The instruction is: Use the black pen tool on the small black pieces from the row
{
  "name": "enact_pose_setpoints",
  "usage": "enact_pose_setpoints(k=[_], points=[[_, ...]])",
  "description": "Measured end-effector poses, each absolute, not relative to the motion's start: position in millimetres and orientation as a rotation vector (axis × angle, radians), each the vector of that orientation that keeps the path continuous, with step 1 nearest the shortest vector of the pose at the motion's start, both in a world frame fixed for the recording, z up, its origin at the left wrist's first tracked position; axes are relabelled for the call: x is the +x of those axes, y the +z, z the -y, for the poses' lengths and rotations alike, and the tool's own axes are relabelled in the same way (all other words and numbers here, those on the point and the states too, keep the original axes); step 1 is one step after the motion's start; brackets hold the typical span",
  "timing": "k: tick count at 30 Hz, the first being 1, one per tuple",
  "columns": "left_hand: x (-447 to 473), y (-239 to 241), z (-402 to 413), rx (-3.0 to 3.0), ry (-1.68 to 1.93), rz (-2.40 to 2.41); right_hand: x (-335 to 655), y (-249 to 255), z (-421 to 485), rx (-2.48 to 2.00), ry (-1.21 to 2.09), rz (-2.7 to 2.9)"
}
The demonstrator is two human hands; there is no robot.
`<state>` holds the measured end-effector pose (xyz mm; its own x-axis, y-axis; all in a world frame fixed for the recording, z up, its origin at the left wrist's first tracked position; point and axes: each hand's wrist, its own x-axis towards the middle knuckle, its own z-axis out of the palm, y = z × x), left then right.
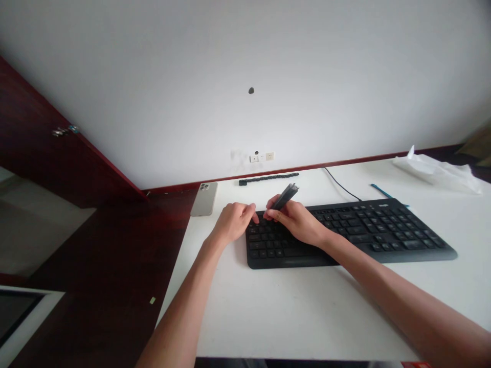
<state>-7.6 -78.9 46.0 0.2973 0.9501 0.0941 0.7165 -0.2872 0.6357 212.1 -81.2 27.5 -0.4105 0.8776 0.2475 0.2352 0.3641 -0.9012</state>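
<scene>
A black keyboard (356, 230) lies on the white table. My left hand (237, 221) is closed at its upper left corner, with fingertips touching the edge and the keys there. In my right hand (301, 222) is a dark grey handheld tool (286, 196), thick as a marker, with a small forked upper end. It leans up and to the right, and its lower tip is hidden by my fingers over the left part of the keys. Behind the keyboard, small black keycaps (268, 178) stand in a line.
A phone (204, 199) lies face down at the table's left edge. Beyond the keyboard are its cable (341, 184), a thin blue stick (379, 190) and a crumpled clear plastic bag (437, 171). Wall sockets (262, 157) sit above the table; a dark red door (49, 128) stands left.
</scene>
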Motion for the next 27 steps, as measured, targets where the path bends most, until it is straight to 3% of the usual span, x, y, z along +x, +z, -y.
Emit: enact_pose_setpoints(k=[17,27], points=[[-13.0,25.8,66.4,1.904,0.782,-1.331,201.7,27.9,91.4,-1.114,0.879,1.931],[-1.7,9.2,59.0,1.622,1.169,-1.493,202.7,28.6,93.0,-1.120,0.879,1.953]])
